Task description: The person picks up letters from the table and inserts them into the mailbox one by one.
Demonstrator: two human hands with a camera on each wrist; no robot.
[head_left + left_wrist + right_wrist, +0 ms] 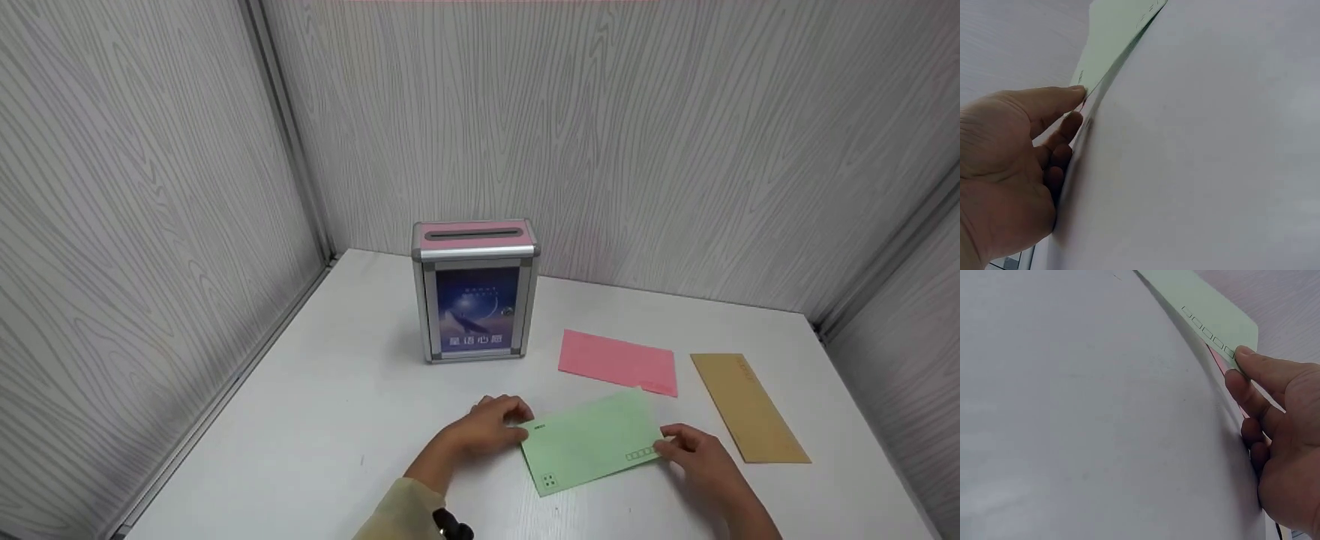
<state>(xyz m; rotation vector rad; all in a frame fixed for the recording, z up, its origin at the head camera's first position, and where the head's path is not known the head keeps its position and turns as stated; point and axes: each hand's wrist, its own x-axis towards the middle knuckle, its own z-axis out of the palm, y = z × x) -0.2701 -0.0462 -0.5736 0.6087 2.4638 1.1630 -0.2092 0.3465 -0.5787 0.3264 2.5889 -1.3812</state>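
A light green envelope lies near the front of the white table, lifted slightly off its surface. My left hand pinches its left end, thumb on top and fingers beneath, as the left wrist view shows at the green envelope edge under my left hand. My right hand pinches the right end near the printed squares; in the right wrist view my right hand has its thumb on the green envelope.
A small box with a pink slotted top and a blue picture front stands behind. A pink envelope and a brown envelope lie to the right. Grey wood-grain walls enclose the table on three sides.
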